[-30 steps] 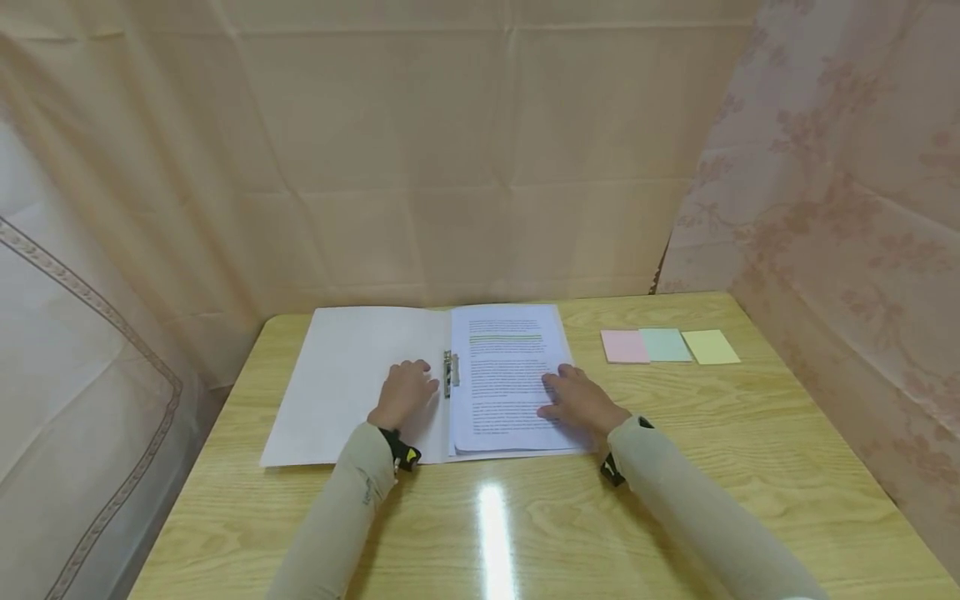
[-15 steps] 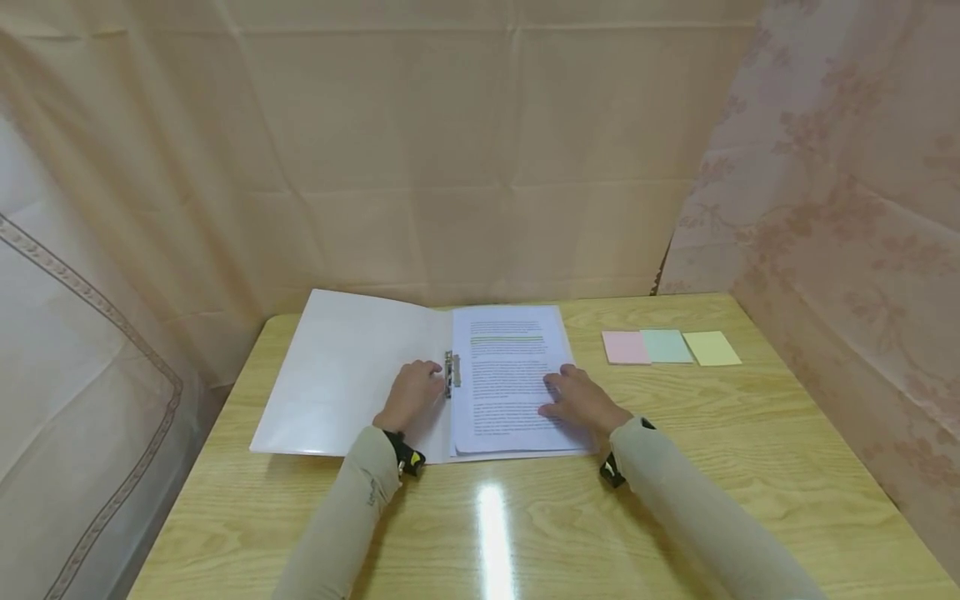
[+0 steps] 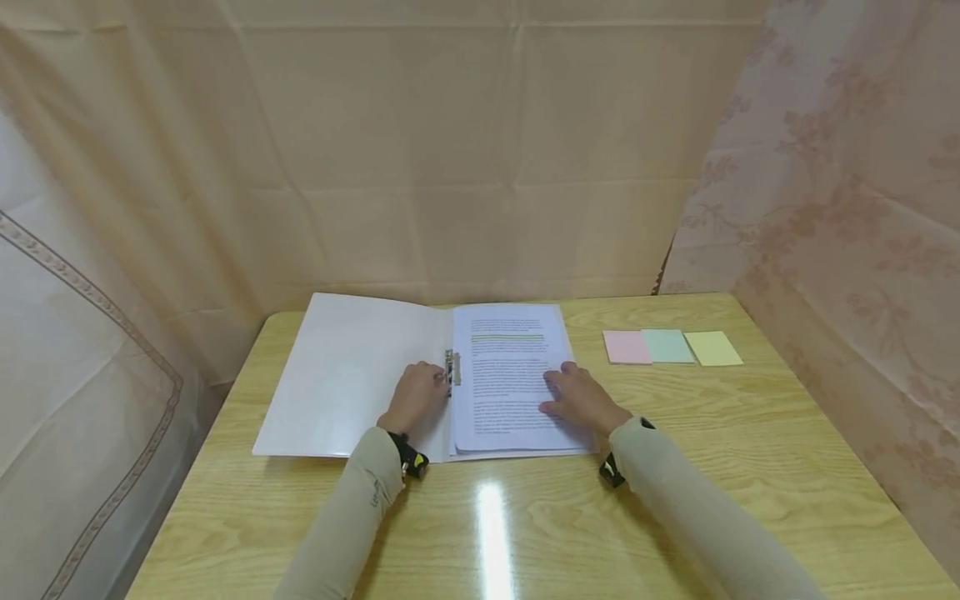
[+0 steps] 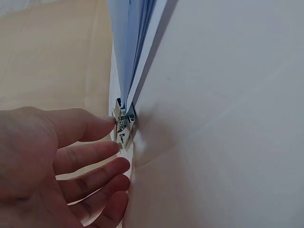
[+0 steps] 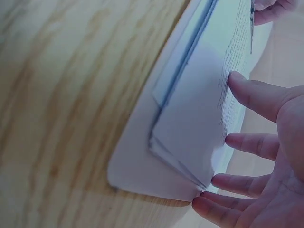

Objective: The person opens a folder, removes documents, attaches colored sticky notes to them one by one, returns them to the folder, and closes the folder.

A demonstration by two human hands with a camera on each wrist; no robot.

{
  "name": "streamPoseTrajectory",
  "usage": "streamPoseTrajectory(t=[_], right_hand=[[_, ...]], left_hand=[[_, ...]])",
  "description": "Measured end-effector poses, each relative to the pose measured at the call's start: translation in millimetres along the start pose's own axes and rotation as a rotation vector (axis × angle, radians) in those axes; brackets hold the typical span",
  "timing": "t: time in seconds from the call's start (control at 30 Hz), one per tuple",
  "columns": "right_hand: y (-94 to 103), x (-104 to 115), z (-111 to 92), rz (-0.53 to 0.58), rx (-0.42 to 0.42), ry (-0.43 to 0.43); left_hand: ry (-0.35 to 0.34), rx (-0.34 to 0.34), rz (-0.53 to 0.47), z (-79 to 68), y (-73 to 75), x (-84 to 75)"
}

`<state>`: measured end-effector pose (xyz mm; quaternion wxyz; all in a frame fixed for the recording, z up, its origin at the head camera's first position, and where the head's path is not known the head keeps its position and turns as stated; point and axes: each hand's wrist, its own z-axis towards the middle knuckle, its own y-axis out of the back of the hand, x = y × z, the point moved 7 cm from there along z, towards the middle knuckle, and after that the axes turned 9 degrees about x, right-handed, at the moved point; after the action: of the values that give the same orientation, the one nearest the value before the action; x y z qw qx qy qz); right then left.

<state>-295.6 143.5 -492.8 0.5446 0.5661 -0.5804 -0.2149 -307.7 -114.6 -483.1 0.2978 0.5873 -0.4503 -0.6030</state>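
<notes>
An open white binder (image 3: 352,367) lies on the wooden table, holding a stack of printed paper (image 3: 510,383) on its right side. A metal clip (image 3: 453,367) is fixed along the binder's fold, at the left edge of the stack. My left hand (image 3: 416,397) is at this clip; in the left wrist view its thumb tip meets the clip's edge, with the other fingers loosely bent below. On the top sheet's right side rests my right hand (image 3: 581,400), fingers spread. The right wrist view shows its fingertips (image 5: 235,78) along the page.
Pink (image 3: 627,347), green (image 3: 667,346) and yellow (image 3: 712,348) sticky note pads lie in a row to the right of the binder. The wooden table (image 3: 675,517) meets a beige curtain (image 3: 480,167) at the back. The binder's left cover is tilted up slightly off the table.
My left hand has moved a little right, its fingertips coming to the clip. The binder's left cover has risen slightly from flat. My right hand has stayed in place on the paper.
</notes>
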Motion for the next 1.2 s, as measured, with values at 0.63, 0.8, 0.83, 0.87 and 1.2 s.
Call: streamPoseTrajectory(t=[0.63,0.8,0.83,0.87,1.2], right_hand=[[-4.4,1.3,1.4,-0.026,0.012,0.043],[-4.3,1.6,0.5,-0.039,0.017,0.048],[-4.2,1.7,0.4,-0.039,0.018,0.045],[-4.1,1.9,0.4,-0.044,0.017,0.046],[-5.6,-0.1,0.1,-0.010,0.022,0.023]], left_hand=[[0.068,0.072,-0.055,0.5,-4.4,2.5],[0.104,0.082,-0.024,2.5,-6.6,3.0],[0.113,0.086,-0.023,2.8,-7.0,3.3],[0.122,0.090,-0.026,2.8,-7.3,3.6],[0.158,0.104,-0.046,2.1,-6.6,2.9]])
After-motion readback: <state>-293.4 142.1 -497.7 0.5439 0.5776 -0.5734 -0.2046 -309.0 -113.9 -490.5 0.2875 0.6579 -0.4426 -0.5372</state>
